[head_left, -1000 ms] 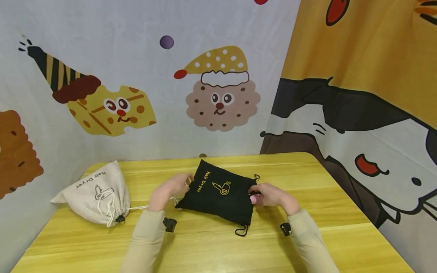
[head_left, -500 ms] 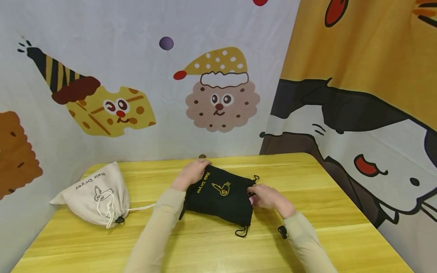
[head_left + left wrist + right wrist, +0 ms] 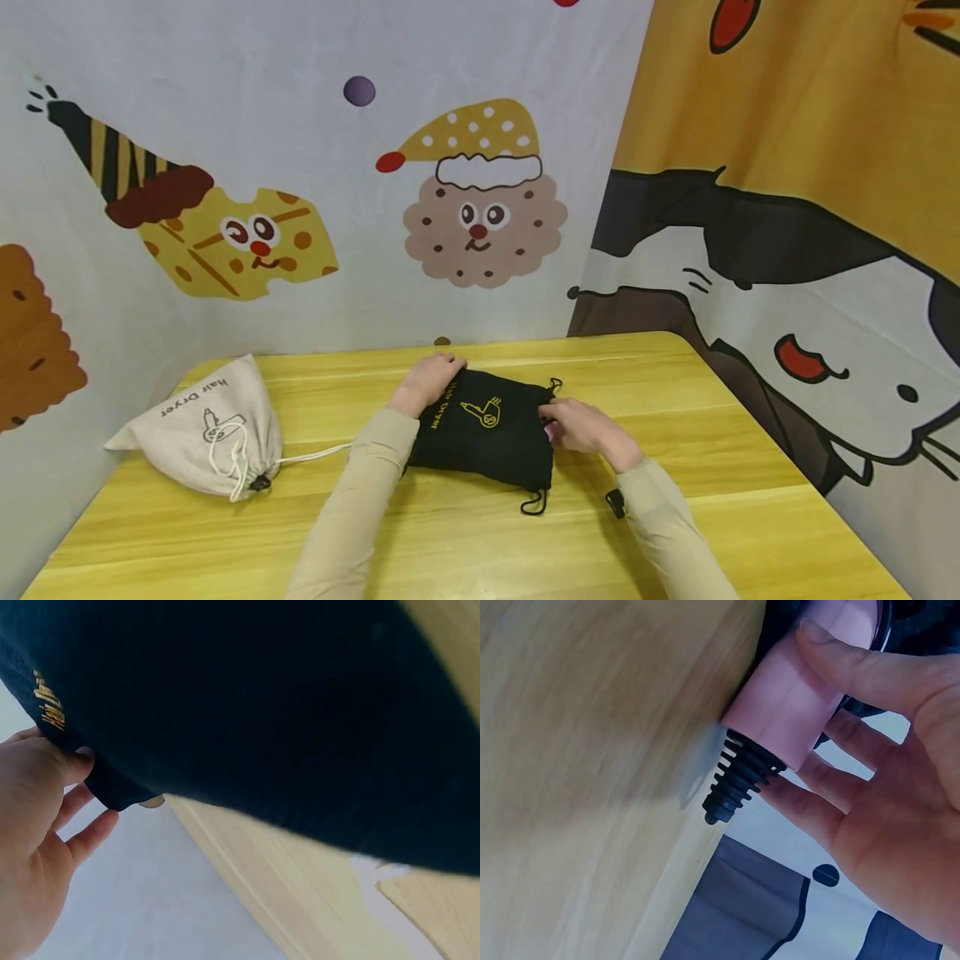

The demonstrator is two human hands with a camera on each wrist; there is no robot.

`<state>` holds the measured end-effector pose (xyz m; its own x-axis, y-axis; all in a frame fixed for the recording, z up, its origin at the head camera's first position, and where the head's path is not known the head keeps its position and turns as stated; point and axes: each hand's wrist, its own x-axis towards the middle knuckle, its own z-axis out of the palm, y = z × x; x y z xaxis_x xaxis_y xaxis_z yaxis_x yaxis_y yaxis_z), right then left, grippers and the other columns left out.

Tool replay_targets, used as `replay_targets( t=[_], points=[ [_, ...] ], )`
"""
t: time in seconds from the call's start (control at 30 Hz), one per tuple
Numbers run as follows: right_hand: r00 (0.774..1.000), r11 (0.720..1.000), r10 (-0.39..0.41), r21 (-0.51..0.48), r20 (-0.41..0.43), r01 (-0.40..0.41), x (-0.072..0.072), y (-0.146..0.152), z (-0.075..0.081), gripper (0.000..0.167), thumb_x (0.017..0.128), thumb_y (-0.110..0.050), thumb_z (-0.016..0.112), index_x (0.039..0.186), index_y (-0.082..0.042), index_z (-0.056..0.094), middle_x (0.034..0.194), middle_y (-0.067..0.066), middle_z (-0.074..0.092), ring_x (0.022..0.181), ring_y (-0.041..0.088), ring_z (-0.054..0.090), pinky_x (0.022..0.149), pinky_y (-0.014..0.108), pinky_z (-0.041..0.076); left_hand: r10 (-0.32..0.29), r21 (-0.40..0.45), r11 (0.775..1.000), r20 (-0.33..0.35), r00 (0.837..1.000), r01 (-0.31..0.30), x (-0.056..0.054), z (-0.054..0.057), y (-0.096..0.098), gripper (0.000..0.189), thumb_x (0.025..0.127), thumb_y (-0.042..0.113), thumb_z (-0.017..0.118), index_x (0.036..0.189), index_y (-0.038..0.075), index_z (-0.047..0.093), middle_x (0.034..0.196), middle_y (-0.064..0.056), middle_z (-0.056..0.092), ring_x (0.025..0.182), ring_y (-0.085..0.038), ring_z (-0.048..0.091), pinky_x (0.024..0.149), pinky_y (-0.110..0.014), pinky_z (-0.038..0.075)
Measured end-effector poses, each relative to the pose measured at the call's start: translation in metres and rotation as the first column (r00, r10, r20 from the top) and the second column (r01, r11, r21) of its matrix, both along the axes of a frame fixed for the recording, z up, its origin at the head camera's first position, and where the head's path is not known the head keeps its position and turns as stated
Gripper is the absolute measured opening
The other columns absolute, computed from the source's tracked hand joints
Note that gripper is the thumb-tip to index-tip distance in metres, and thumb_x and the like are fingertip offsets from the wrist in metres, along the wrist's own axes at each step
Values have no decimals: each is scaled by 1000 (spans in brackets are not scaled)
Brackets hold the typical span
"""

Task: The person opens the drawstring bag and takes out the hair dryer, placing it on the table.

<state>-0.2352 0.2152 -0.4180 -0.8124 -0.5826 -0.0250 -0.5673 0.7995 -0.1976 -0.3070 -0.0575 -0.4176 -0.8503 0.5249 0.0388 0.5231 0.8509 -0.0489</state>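
Observation:
A black drawstring bag point(image 3: 480, 454) printed "Hair Dryer" lies on the table in front of me. My left hand point(image 3: 429, 385) pinches its far left corner; in the left wrist view the thumb lies on the bag point(image 3: 247, 712) near the yellow lettering. At the bag's right end, my right hand point(image 3: 592, 429) grips the pink handle of a hair dryer point(image 3: 791, 697). A black ribbed cord sleeve point(image 3: 739, 776) sticks out from that handle. The bag's cloth hides the rest of the dryer.
A beige drawstring bag point(image 3: 202, 437), also printed "Hair Dryer", lies at the left, its white cord point(image 3: 315, 455) stretching toward my left forearm. The wooden table point(image 3: 465, 550) ends at a cartoon-printed curtain point(image 3: 300, 67) behind.
My left hand has moved from the bag's left edge to its far left corner and grips there. The right hand stays at the bag's right end, covering more of the pink handle.

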Motion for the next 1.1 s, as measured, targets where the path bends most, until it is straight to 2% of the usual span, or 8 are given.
replay_targets(
  t=[0.23, 0.43, 0.67, 0.9, 1.1],
  points=[
    [1000, 1000, 14, -10, -9, -14, -2, 1, -2, 23, 79, 5, 63, 90, -14, 57, 81, -2, 54, 71, 10, 47, 57, 23, 37, 47, -39, 998, -4, 999, -47, -1, -3, -3, 41, 91, -4, 56, 127, 15, 53, 123, -12, 59, 112, -32, 58, 90, -46, 51],
    [999, 1000, 27, -10, -17, -27, -3, 2, -3, 26, 78, 7, 63, 95, -12, 59, 85, 0, 57, 72, 9, 50, 57, 22, 38, 57, -38, 998, -18, 998, -58, 0, -4, -7, 41, 90, -5, 56, 126, 14, 52, 123, -13, 58, 110, -33, 58, 88, -47, 51],
    [1000, 1000, 6, 2, 13, -6, 0, 1, -1, 40, 79, 7, 65, 117, -4, 61, 103, 10, 63, 84, 18, 63, 64, 28, 49, 76, -22, 997, -7, 997, -76, 2, -2, -8, 40, 92, -5, 53, 128, 13, 52, 122, -15, 59, 110, -34, 58, 89, -48, 51],
    [999, 999, 35, -1, -28, -35, 2, 0, 0, 33, 79, 8, 64, 110, -4, 62, 95, 7, 63, 79, 16, 61, 63, 27, 49, 96, -3, 995, 14, 995, -96, 3, 0, -10, 39, 92, -4, 53, 127, 13, 53, 122, -15, 59, 111, -34, 58, 91, -49, 49],
    [998, 999, 48, 10, -45, -48, 3, 1, 0, 38, 78, 8, 65, 115, 0, 62, 94, 10, 63, 79, 17, 61, 68, 30, 52, 99, 2, 995, 14, 995, -99, 4, 2, -14, 38, 92, -5, 52, 126, 13, 53, 120, -16, 59, 108, -35, 59, 89, -50, 50]
  ],
)
